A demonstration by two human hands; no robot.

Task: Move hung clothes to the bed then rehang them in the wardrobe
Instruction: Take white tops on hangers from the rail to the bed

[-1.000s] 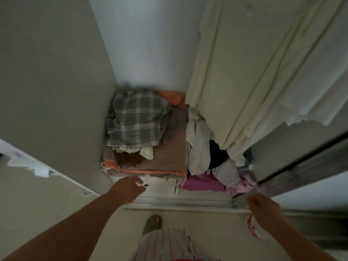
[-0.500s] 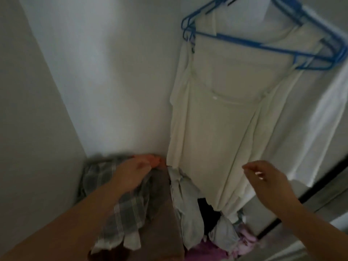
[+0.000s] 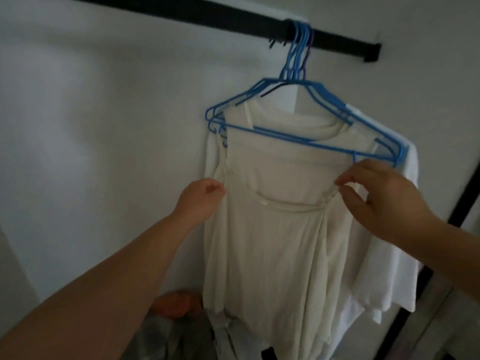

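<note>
A cream strappy dress [image 3: 270, 242] hangs from blue hangers [image 3: 293, 118] hooked on a black wardrobe rail [image 3: 207, 14]. Behind it hang a cream top [image 3: 285, 126] and a white garment [image 3: 384, 255]. My left hand [image 3: 200, 201] pinches the dress at its left upper edge. My right hand [image 3: 379, 196] pinches the thin strap at the dress's right upper edge, just below the hanger's right end.
The white back wall [image 3: 104, 126] of the wardrobe fills the left. Folded clothes, an orange piece [image 3: 176, 305] among them, lie piled at the bottom. A dark door frame [image 3: 441, 242] runs down the right side.
My view has tilted up from the clothes pile to the rail. Both hands rose from low down and have taken hold of the dress's upper edges.
</note>
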